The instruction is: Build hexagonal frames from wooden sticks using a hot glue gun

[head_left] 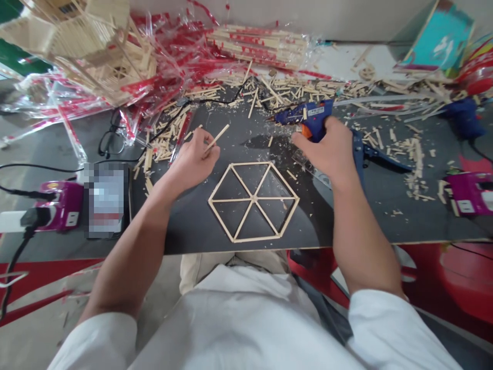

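Observation:
A short wooden stick [217, 137] is pinched between the thumb and fingers of my left hand [198, 156], held above the dark table. My right hand [325, 149] is wrapped round a blue hot glue gun [318, 118] with an orange trigger, its nozzle pointing left. Between my forearms, near the table's front edge, lies a flat hexagon frame [254, 198] of thin sticks with spokes meeting in the middle. Neither hand touches the frame. Beneath my right wrist, blue-handled pliers or cutters [379, 155] are partly hidden.
Stick offcuts [227, 93] litter the back of the table, with red-and-clear wrappers [169, 61] behind. A built stick model [88, 46] stands back left. At left are a phone [106, 200] and a purple power strip [61, 205]; another purple strip [468, 192] sits right.

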Demonstrator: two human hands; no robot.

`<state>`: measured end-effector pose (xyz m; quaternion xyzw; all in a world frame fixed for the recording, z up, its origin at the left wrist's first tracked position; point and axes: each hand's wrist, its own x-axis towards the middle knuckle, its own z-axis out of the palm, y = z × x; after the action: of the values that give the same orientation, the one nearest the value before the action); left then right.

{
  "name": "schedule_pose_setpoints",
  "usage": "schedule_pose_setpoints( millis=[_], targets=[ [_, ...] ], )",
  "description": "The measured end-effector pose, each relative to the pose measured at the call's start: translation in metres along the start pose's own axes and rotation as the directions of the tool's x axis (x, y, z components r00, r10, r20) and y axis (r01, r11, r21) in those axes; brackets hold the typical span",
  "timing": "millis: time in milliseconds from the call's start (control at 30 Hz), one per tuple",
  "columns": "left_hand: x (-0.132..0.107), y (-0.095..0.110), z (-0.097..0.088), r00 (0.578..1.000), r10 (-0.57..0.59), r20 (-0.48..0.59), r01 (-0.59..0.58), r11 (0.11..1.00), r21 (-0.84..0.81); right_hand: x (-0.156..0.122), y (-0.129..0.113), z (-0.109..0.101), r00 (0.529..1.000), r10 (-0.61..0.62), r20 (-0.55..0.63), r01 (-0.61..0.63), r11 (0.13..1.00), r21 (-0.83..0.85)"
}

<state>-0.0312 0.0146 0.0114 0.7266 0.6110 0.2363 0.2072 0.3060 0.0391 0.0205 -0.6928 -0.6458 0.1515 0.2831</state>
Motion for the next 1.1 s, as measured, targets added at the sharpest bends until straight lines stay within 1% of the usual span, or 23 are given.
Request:
schedule_pose_setpoints(
  millis=[100, 167, 233, 300, 400, 467, 567, 667, 800, 933, 1033, 1100],
  targets=[
    [0.001, 0.003, -0.001, 1.000, -0.006, 0.005, 0.006, 1.000, -0.001, -0.007, -0.011, 0.006, 0.995, -0.057, 0.080, 0.055, 0.998, 0.033],
    [0.001, 0.003, -0.001, 1.000, 0.005, -0.018, -0.005, 1.000, -0.005, -0.012, -0.017, 0.011, 0.987, -0.077, 0.141, 0.078, 0.997, -0.005],
    [0.002, 0.003, -0.002, 1.000, -0.007, -0.023, 0.007, 1.000, 0.006, -0.017, -0.022, 0.015, 0.973, -0.096, 0.211, 0.109, 0.993, -0.046],
    [0.001, 0.005, -0.004, 0.999, -0.035, 0.038, 0.033, 0.999, 0.041, -0.020, -0.025, 0.018, 0.956, -0.130, 0.262, 0.147, 0.988, -0.050],
    [-0.001, 0.011, -0.009, 0.981, -0.055, 0.186, 0.042, 0.996, 0.077, -0.023, -0.027, 0.021, 0.945, -0.159, 0.286, 0.181, 0.982, -0.050],
    [-0.003, 0.015, -0.010, 0.974, -0.044, 0.223, 0.030, 0.997, 0.068, -0.023, -0.028, 0.022, 0.947, -0.142, 0.287, 0.172, 0.982, -0.082],
    [-0.004, 0.018, -0.005, 0.979, -0.038, 0.199, 0.041, 0.999, -0.008, -0.023, -0.030, 0.024, 0.952, -0.138, 0.274, 0.171, 0.980, -0.101],
    [-0.004, 0.021, 0.005, 0.988, -0.060, 0.143, 0.081, 0.985, -0.151, -0.024, -0.032, 0.024, 0.958, -0.168, 0.231, 0.187, 0.980, -0.065],
    [-0.003, 0.026, 0.018, 0.989, -0.119, 0.091, 0.142, 0.941, -0.308, -0.026, -0.031, 0.024, 0.972, -0.141, 0.190, 0.139, 0.990, 0.024],
    [-0.005, 0.031, 0.026, 0.986, -0.150, 0.072, 0.167, 0.882, -0.442, -0.026, -0.029, 0.025, 0.970, -0.125, 0.209, 0.098, 0.986, 0.135],
    [-0.007, 0.033, 0.028, 0.992, -0.124, 0.038, 0.127, 0.872, -0.473, -0.026, -0.028, 0.026, 0.958, -0.127, 0.256, 0.083, 0.981, 0.176],
    [-0.007, 0.031, 0.027, 0.993, -0.117, 0.010, 0.109, 0.882, -0.458, -0.027, -0.027, 0.028, 0.957, -0.121, 0.263, 0.080, 0.983, 0.163]
  ],
)
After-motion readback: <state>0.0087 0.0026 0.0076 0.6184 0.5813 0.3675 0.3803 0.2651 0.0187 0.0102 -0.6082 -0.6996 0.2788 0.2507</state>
